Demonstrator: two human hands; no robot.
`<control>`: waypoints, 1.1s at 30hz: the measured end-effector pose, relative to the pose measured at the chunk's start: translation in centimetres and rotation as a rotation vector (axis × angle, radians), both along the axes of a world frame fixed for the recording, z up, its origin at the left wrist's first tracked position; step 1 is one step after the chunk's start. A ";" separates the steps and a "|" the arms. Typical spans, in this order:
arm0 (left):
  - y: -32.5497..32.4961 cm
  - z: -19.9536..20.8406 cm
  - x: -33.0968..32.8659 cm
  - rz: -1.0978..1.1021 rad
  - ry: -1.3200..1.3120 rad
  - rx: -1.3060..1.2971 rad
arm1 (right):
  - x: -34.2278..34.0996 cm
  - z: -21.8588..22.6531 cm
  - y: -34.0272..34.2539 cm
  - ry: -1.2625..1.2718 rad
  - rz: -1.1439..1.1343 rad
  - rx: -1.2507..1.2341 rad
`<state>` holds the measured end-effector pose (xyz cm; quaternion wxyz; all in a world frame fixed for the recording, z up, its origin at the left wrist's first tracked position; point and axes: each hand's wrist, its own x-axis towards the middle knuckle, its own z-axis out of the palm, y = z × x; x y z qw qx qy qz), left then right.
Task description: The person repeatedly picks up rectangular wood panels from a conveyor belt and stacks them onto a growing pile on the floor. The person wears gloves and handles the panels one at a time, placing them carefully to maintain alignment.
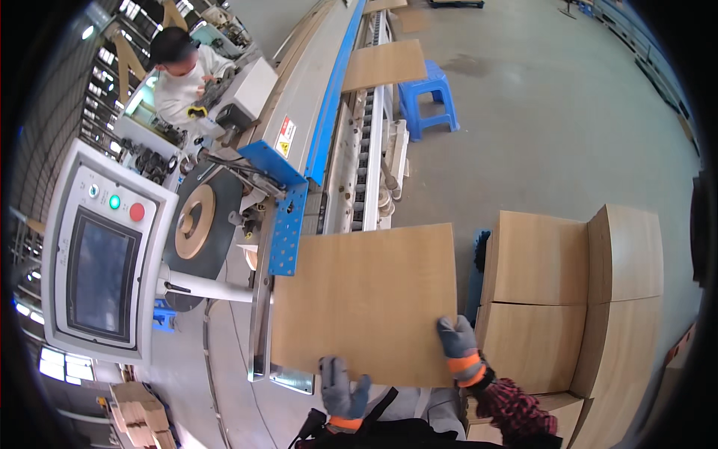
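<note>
A flat light-brown wooden panel lies in front of me, its far left part at the end of a machine with a conveyor, under a blue perforated bracket. My right hand, in a grey glove with an orange cuff, grips the panel's right edge near the close corner. At the near edge, my left hand, gloved alike, rests against the panel with fingers stretched forward and thumb apart. The undersides of both hands are hidden.
Stacked wooden panels stand at my right. A control box with a screen is on the left, beside a round tape reel. Farther off are another panel on the conveyor, a blue stool and a person in white.
</note>
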<state>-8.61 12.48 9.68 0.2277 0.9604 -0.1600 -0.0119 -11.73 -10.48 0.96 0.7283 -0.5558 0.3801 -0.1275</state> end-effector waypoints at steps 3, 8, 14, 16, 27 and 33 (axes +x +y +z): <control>-1.5 -0.8 1.4 -0.100 -0.086 0.081 | 2.8 0.1 1.5 -0.026 -0.075 -0.090; -4.3 -1.7 5.2 -0.086 -0.162 0.036 | 6.5 0.0 -1.4 0.084 -0.092 -0.049; -7.4 -2.6 9.1 0.025 -0.143 0.044 | 10.7 1.2 -4.0 0.028 -0.118 -0.003; -7.8 -4.1 10.6 0.039 -0.153 0.018 | 11.7 0.9 -5.3 -0.021 -0.093 -0.063; -14.9 -7.4 18.9 0.178 -0.369 -0.009 | 17.8 -6.8 -13.6 -0.223 -0.027 0.431; -16.8 -18.1 4.7 -0.108 0.241 -0.414 | -16.5 -22.5 -24.4 1.010 -0.010 -1.064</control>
